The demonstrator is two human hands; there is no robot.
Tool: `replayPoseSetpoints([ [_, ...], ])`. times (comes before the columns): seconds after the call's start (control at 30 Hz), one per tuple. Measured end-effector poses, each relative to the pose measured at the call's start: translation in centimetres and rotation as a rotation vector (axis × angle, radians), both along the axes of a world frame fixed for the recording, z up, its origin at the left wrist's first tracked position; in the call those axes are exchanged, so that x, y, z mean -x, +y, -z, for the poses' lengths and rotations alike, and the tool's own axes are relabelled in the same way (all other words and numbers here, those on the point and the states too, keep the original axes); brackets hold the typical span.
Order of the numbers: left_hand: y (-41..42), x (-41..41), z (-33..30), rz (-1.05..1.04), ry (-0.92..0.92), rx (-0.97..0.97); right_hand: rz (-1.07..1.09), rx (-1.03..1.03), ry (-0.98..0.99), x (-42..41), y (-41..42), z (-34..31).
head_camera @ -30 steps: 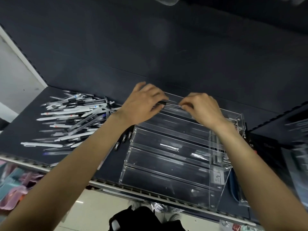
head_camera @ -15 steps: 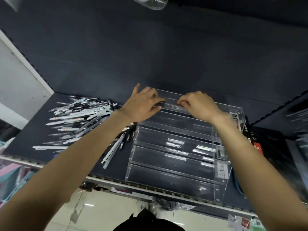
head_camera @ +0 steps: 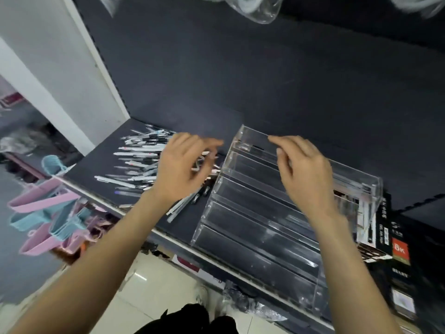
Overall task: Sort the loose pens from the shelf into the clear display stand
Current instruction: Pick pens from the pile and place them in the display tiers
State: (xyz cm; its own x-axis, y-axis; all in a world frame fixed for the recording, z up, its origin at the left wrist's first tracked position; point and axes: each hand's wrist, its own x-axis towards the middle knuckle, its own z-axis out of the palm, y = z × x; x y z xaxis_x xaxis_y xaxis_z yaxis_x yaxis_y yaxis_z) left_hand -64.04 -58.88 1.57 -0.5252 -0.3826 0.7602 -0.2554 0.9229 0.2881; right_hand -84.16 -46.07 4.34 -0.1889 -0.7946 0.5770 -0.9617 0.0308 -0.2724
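Observation:
A clear stepped display stand with several long troughs sits on the dark shelf at the right. A dark pen lies in its top trough. A pile of loose pens, mostly white and black, lies on the shelf to the stand's left. My left hand hovers over the right side of the pile with fingers loosely bent and nothing in them. My right hand hangs over the stand's upper troughs, fingers relaxed, holding nothing.
The dark shelf has a front rail near me and a dark back wall. Pink and blue plastic scoops hang below at the left. Dark boxes stand right of the stand. A white upright panel bounds the left.
Both hands have let go of the pen at the top trough. My left hand has moved left toward the pile, and my right hand has lifted off. The view has shifted.

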Motion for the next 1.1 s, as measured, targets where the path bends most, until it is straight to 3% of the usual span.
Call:
replayPoseSetpoints([
  [0.07, 1.8, -4.4, 0.3, -0.116, 0.14, -0.069, -0.089, 0.086, -0.092, -3.2, 0.5, 0.5],
  [0.17, 3.1, -10.9, 2.1, -0.371, 0.169, -0.33, -0.179, -0.01, -0.207, -8.7, 0.3, 2.9],
  [0.27, 1.8, -16.5, 5.0, -0.555, -0.074, -0.611, -0.228, -0.302, -0.274, -13.6, -1.0, 6.1],
  [0.37, -1.3, -20.7, 8.5, -0.588, -0.375, -0.77, -0.241, -0.547, -0.315, -17.2, -3.1, 9.6],
  [0.6, -14.3, -23.3, 12.4, -0.259, -0.763, -0.545, -0.009, -0.712, -0.278, -22.8, -9.9, 14.7],
  [0.77, -19.8, -22.9, 14.0, -0.037, -1.077, -0.49, 0.025, -0.819, -0.101, -26.2, -14.9, 15.4],
  [1.1, -19.3, -21.9, 15.8, 0.155, -0.853, -0.543, 0.095, -0.927, 0.204, -27.6, -16.5, 15.1],
])
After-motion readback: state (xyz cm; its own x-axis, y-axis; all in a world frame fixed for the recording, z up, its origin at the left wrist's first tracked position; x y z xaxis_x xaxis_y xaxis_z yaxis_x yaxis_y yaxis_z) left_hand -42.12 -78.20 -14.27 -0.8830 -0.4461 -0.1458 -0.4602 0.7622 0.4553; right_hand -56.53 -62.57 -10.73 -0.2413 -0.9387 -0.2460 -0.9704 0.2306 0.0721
